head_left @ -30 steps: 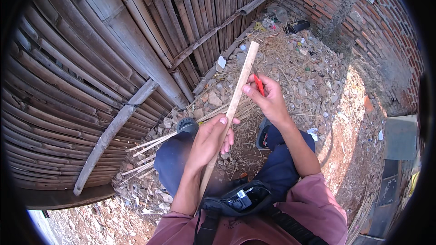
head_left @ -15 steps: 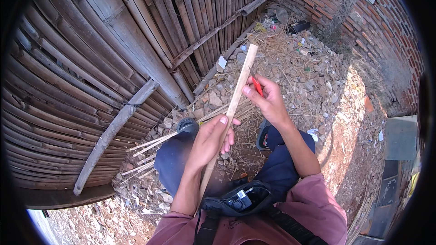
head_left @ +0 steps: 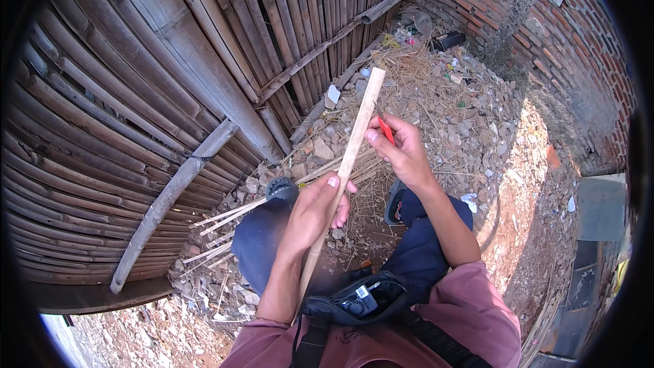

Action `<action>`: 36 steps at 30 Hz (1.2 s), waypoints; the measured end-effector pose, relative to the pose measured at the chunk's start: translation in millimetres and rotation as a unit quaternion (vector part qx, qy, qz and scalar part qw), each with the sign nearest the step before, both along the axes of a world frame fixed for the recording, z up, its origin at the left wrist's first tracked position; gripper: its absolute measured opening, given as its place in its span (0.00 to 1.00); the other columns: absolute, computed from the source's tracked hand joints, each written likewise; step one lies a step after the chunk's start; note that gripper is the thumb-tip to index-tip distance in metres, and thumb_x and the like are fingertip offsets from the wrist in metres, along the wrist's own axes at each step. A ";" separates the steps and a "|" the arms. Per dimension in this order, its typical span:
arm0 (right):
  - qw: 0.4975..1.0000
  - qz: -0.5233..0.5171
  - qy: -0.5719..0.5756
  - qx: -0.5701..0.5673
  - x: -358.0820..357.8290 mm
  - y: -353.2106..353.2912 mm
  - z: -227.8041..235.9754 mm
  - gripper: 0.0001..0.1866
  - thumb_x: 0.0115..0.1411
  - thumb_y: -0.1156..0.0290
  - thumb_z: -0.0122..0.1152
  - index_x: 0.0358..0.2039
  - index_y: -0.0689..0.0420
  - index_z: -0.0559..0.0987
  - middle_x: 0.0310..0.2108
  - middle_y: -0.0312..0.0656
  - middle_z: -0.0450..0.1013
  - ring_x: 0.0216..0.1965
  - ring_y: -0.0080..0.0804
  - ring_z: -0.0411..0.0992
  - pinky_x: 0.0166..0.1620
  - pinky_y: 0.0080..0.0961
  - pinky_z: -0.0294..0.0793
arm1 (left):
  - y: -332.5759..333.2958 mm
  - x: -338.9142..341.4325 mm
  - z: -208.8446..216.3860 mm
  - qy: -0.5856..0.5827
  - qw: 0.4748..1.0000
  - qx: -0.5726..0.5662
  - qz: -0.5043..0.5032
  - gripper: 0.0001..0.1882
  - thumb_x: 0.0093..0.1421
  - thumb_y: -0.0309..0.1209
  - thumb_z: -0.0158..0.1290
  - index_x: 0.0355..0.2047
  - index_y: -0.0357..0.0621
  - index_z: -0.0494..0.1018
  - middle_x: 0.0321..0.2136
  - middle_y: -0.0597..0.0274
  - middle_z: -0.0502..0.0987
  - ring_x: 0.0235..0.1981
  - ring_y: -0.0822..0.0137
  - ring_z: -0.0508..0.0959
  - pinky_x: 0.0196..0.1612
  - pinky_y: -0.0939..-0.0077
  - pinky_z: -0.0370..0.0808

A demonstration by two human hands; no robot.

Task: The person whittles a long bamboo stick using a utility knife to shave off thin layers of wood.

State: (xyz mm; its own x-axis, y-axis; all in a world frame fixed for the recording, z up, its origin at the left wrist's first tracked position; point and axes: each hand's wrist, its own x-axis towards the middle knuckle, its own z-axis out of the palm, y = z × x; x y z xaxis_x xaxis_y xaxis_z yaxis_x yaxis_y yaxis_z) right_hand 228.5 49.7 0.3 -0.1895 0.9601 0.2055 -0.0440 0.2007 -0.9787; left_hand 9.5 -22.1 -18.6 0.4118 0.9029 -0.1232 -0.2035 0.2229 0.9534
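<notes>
Strip (head_left: 354, 140), gripped mid-length by the left hand (head_left: 315, 208), upper end free; the right hand (head_left: 402, 148) pinches a red knife (head_left: 387, 130) just beside it. A firm left grip, clear of the knife, should steady the strip. Bamboo wall (head_left: 109, 136) bounds the left hand's side; freer room lies rightward of the right, over rubble (head_left: 470, 126).

No words or numbers legible
A white label (head_left: 362, 291) on the device (head_left: 368, 304) in the black pouch (head_left: 330, 307) carries marks too small to read; the faint dark print on the pink shirt (head_left: 371, 343) is also unreadable.
</notes>
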 end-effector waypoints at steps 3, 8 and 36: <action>1.000 0.004 0.001 -0.011 1.4 -0.6 -0.5 0.11 0.73 0.66 0.67 0.45 0.62 0.81 0.34 0.27 0.75 0.35 0.11 0.67 0.39 0.15 0.67 | -0.2 0.9 -0.4 -0.006 1.000 -0.001 0.002 0.24 0.84 0.44 0.35 0.48 0.37 0.75 0.20 0.62 0.74 0.20 0.74 0.72 0.27 0.79 0.71; 1.000 0.009 0.002 -0.016 2.2 -0.3 -0.6 0.11 0.73 0.67 0.67 0.45 0.62 0.81 0.34 0.28 0.75 0.35 0.11 0.68 0.40 0.16 0.68 | -0.8 1.6 1.5 -0.016 1.000 -0.012 0.007 0.23 0.84 0.44 0.35 0.45 0.39 0.72 0.19 0.62 0.73 0.19 0.73 0.72 0.27 0.77 0.71; 0.993 0.062 -0.096 0.019 0.4 -8.2 6.3 0.15 0.71 0.67 0.66 0.52 0.63 0.82 0.38 0.31 0.76 0.39 0.16 0.72 0.43 0.21 0.71 | -3.5 1.4 0.2 0.034 0.999 -0.012 0.020 0.18 0.82 0.47 0.45 0.38 0.48 0.68 0.21 0.78 0.60 0.19 0.81 0.57 0.21 0.79 0.54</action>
